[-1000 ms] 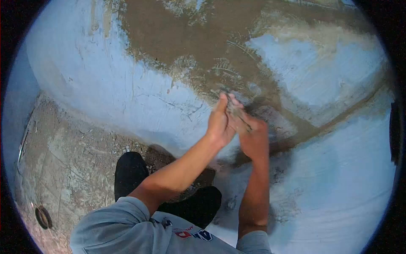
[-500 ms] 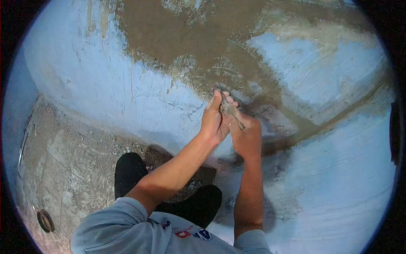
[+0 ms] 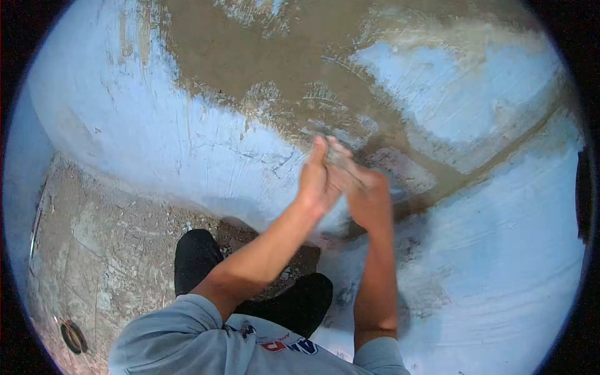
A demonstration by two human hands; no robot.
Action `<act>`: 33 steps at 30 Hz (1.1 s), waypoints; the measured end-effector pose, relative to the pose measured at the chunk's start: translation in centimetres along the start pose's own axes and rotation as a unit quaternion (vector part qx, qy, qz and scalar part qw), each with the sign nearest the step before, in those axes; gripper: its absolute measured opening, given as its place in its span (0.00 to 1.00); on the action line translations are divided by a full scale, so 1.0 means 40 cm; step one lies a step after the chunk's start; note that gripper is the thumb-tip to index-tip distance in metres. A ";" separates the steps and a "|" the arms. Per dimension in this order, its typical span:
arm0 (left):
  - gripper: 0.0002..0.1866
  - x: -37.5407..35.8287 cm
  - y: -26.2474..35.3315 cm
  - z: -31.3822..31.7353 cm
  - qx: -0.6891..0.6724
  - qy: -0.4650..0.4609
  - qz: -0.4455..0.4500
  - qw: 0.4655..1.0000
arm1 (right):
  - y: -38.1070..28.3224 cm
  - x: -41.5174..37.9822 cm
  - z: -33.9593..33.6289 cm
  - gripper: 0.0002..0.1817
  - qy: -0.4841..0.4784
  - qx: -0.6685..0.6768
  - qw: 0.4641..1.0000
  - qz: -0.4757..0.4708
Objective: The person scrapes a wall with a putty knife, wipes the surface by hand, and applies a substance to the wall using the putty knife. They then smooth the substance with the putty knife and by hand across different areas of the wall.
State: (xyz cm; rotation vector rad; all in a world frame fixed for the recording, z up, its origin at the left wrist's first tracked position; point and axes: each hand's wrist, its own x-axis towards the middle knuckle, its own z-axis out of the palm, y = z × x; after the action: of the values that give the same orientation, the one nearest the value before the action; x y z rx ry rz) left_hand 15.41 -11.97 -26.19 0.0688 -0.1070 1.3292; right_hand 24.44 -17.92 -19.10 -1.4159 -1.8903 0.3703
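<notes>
Both hands meet in front of the wall on a small mortar-smeared trowel [image 3: 344,165], which is blurred by motion. My right hand [image 3: 370,203] is closed around its handle end. My left hand [image 3: 317,181] has its thumb on the near side of the blade and its fingers behind it, gripping it from the left. The blade's tip is smeared and hard to make out. Just beyond the hands, the pale blue wall [image 3: 231,144] carries a broad patch of brown-grey mortar [image 3: 250,56] with scraped, uneven edges.
A mortar band [image 3: 450,181] runs along the wall corner at right. Below lies a rough floor [image 3: 119,250] strewn with rubble. My dark-clad legs [image 3: 197,259] stand close to the wall. A dark ring-shaped object [image 3: 74,337] lies at lower left.
The view has shifted slightly, so the wall appears farther left. My hands have moved a little right against the wall, and the trowel has gone from fairly sharp to blurred.
</notes>
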 end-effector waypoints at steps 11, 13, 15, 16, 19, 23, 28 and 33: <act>0.15 0.016 0.044 -0.017 0.025 -0.021 0.025 0.999 | 0.010 0.022 0.057 0.16 0.035 -0.014 0.997 -0.065; 0.16 0.015 0.037 -0.009 0.024 -0.014 0.017 0.999 | 0.015 0.015 0.054 0.16 0.044 0.000 0.997 -0.067; 0.16 -0.002 0.019 -0.010 0.045 -0.009 -0.003 0.999 | -0.002 -0.009 0.025 0.16 0.016 -0.007 1.000 0.000; 0.16 0.004 0.025 -0.011 0.042 -0.013 0.002 0.999 | 0.006 -0.003 0.035 0.16 0.025 0.033 0.999 -0.020; 0.17 0.013 0.029 -0.036 0.034 -0.024 0.011 0.999 | -0.005 0.015 0.085 0.16 0.061 -0.030 0.996 -0.050; 0.17 0.008 0.035 -0.032 0.050 0.010 -0.002 0.999 | 0.006 -0.020 0.074 0.16 0.067 -0.002 0.997 -0.025; 0.16 0.019 0.059 -0.038 0.032 -0.003 0.014 0.999 | 0.021 0.011 0.107 0.17 0.068 0.068 0.993 -0.074; 0.17 -0.007 0.048 -0.012 0.068 0.018 0.014 0.997 | 0.001 -0.013 0.078 0.17 0.048 0.030 0.998 -0.016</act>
State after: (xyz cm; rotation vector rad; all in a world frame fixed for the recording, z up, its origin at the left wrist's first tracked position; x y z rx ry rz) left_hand 13.52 -11.72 -26.74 0.1588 0.0134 1.3633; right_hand 22.37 -17.79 -21.49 -1.3374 -1.8077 0.3349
